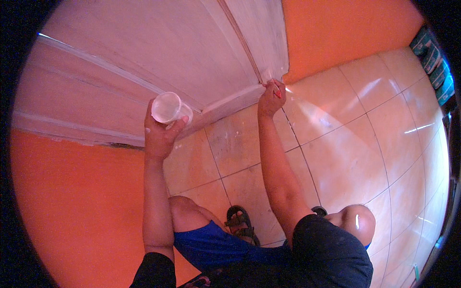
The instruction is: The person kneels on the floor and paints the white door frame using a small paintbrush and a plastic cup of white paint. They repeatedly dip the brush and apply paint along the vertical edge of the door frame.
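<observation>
The red-handled tool (pixel 277 92) is mostly hidden inside the right hand (pixel 272 100) — its tip too small to tell.

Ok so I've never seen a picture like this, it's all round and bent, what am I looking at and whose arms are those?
It is one picture from a wide fisheye camera worn on a person's head, looking down, so straight lines bend. The arms are that person's own. They crouch on a tiled floor by a white door set in an orange wall. The left hand holds a clear plastic cup. The right hand presses a small red-handled tool, probably a brush, to the door's lower corner.
</observation>
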Demonstrator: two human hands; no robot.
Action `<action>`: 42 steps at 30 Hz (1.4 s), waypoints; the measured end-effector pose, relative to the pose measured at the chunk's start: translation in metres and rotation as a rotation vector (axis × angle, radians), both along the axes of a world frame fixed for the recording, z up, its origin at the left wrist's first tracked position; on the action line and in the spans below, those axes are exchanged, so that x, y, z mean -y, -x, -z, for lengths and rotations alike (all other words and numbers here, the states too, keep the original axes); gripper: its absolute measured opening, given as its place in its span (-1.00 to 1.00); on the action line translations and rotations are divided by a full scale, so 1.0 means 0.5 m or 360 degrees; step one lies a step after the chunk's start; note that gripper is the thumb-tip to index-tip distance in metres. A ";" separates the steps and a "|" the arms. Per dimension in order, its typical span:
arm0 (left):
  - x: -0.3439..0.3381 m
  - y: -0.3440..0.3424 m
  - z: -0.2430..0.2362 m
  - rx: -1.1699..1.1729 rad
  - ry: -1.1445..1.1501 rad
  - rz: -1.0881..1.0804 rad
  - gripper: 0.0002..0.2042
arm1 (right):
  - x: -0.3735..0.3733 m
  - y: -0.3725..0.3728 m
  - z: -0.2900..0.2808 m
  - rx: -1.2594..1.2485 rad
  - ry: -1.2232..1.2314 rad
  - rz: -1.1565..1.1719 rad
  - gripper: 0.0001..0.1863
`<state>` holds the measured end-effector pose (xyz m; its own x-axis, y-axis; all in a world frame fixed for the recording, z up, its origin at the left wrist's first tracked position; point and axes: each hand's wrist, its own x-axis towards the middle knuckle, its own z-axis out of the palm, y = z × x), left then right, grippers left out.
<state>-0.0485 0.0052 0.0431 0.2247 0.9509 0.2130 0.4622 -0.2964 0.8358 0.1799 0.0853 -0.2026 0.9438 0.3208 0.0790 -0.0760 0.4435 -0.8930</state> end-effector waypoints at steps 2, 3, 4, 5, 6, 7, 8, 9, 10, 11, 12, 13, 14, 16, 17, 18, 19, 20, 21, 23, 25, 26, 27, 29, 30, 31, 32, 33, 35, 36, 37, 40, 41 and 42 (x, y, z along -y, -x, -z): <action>0.006 -0.005 -0.007 -0.0050 0.0011 -0.0014 -0.47 | 0.023 0.007 -0.047 -0.0121 -0.0317 -0.0014 -0.91; 0.007 -0.006 -0.013 -0.0072 0.0009 -0.0027 -0.48 | 0.040 0.013 -0.073 -0.0199 -0.0356 -0.0024 -0.91; 0.008 -0.009 -0.017 -0.0091 -0.0015 -0.0033 -0.48 | 0.060 0.023 -0.087 -0.0282 -0.0393 -0.0028 -0.91; 0.009 -0.013 -0.020 -0.0110 -0.0040 -0.0044 -0.48 | 0.070 0.031 -0.098 -0.0364 -0.0431 -0.0034 -0.91; 0.015 -0.015 -0.022 -0.0128 -0.0056 -0.0043 -0.48 | 0.067 0.028 -0.087 -0.0359 -0.0365 -0.0010 -0.91; 0.017 -0.015 -0.023 -0.0105 -0.0029 -0.0045 -0.48 | 0.052 0.021 -0.054 -0.0352 -0.0299 0.0011 -0.91; 0.018 -0.013 -0.024 -0.0081 -0.0002 -0.0049 -0.48 | 0.045 0.016 -0.020 -0.0343 -0.0233 0.0030 -0.91; 0.014 -0.015 -0.027 -0.0058 0.0017 -0.0045 -0.48 | 0.036 0.013 0.037 -0.0330 -0.0127 0.0023 -0.91; 0.014 -0.023 -0.027 -0.0072 0.0021 -0.0038 -0.48 | 0.031 0.007 0.110 -0.0320 -0.0023 0.0022 -0.91; 0.014 -0.024 -0.027 -0.0090 0.0022 -0.0041 -0.47 | 0.027 0.002 0.159 -0.0314 0.0079 0.0012 -0.91; 0.011 -0.020 -0.024 -0.0101 0.0024 -0.0053 -0.47 | 0.034 0.000 0.186 -0.0341 0.0200 0.0050 -0.92; 0.010 -0.012 -0.018 -0.0078 0.0013 -0.0053 -0.47 | 0.057 0.002 0.206 -0.0360 0.0326 0.0082 -0.92; 0.009 -0.004 -0.013 -0.0055 0.0002 -0.0052 -0.47 | 0.069 0.001 0.223 -0.0379 0.0453 0.0115 -0.93; 0.012 0.001 -0.006 -0.0036 0.0005 -0.0043 -0.48 | 0.076 -0.019 0.224 -0.0352 0.0328 0.0169 -0.93; 0.013 0.000 -0.007 -0.0039 0.0015 -0.0037 -0.48 | 0.073 -0.030 0.222 -0.0339 0.0265 0.0196 -0.93; 0.010 -0.012 -0.014 -0.0045 0.0017 -0.0004 -0.48 | 0.046 -0.056 0.233 -0.0186 0.0285 0.0220 -0.93; 0.002 -0.029 -0.020 -0.0055 0.0002 0.0053 -0.48 | 0.002 -0.097 0.252 -0.0037 0.0303 0.0270 -0.93; 0.002 -0.031 -0.020 -0.0068 -0.0007 0.0064 -0.48 | -0.007 -0.104 0.243 -0.0055 0.0224 0.0231 -0.94; 0.001 -0.036 -0.021 -0.0077 -0.0019 0.0079 -0.48 | -0.014 -0.113 0.227 -0.0073 0.0144 0.0196 -0.94; 0.012 -0.011 -0.002 -0.0010 0.0034 0.0014 -0.47 | 0.018 -0.092 0.098 -0.0432 -0.0208 -0.0036 -0.94; 0.011 -0.011 0.000 0.0024 0.0055 0.0015 -0.47 | 0.058 -0.085 0.075 -0.0495 -0.0205 0.0048 -0.94; 0.010 -0.011 0.000 0.0028 0.0055 0.0014 -0.46 | 0.069 -0.080 0.068 -0.0530 -0.0202 0.0088 -0.94; 0.010 -0.013 0.000 0.0030 0.0054 0.0025 -0.46 | 0.072 -0.083 0.080 -0.0448 0.0017 0.0137 -0.93; 0.013 -0.016 -0.001 0.0017 0.0051 0.0030 -0.46 | 0.071 -0.091 0.151 -0.0284 0.0451 0.0230 -0.91; 0.012 -0.019 -0.002 0.0009 0.0051 0.0039 -0.46 | 0.059 -0.097 0.194 0.0000 0.0581 0.0256 -0.91; 0.010 -0.025 -0.005 -0.0003 0.0046 0.0061 -0.46 | 0.040 -0.108 0.236 0.0282 0.0710 0.0286 -0.90; 0.005 -0.030 -0.008 -0.0012 0.0041 0.0082 -0.46 | 0.023 -0.120 0.255 0.0568 0.0838 0.0313 -0.89; 0.006 -0.026 -0.006 -0.0010 0.0037 0.0070 -0.46 | 0.011 -0.119 0.249 0.0319 0.0577 0.0226 -0.89; 0.009 -0.028 -0.010 -0.0045 0.0013 0.0056 -0.46 | -0.007 -0.116 0.209 -0.0188 0.0059 0.0049 -0.89; 0.014 -0.021 -0.008 -0.0057 0.0005 0.0032 -0.46 | 0.004 -0.101 0.184 -0.0308 -0.0062 0.0027 -0.89; 0.019 -0.011 -0.001 -0.0032 0.0034 -0.0006 -0.46 | 0.032 -0.079 0.157 -0.0432 -0.0174 0.0002 -0.89; 0.018 -0.009 0.000 -0.0011 0.0059 -0.0025 -0.46 | 0.048 -0.095 0.218 -0.0118 0.0253 0.0130 -0.90; 0.017 -0.011 -0.002 -0.0025 0.0046 -0.0011 -0.46 | 0.043 -0.103 0.268 0.0103 0.0531 0.0208 -0.90; 0.013 -0.018 -0.005 -0.0035 0.0033 0.0013 -0.47 | 0.021 -0.107 0.303 0.0172 0.0511 0.0218 -0.90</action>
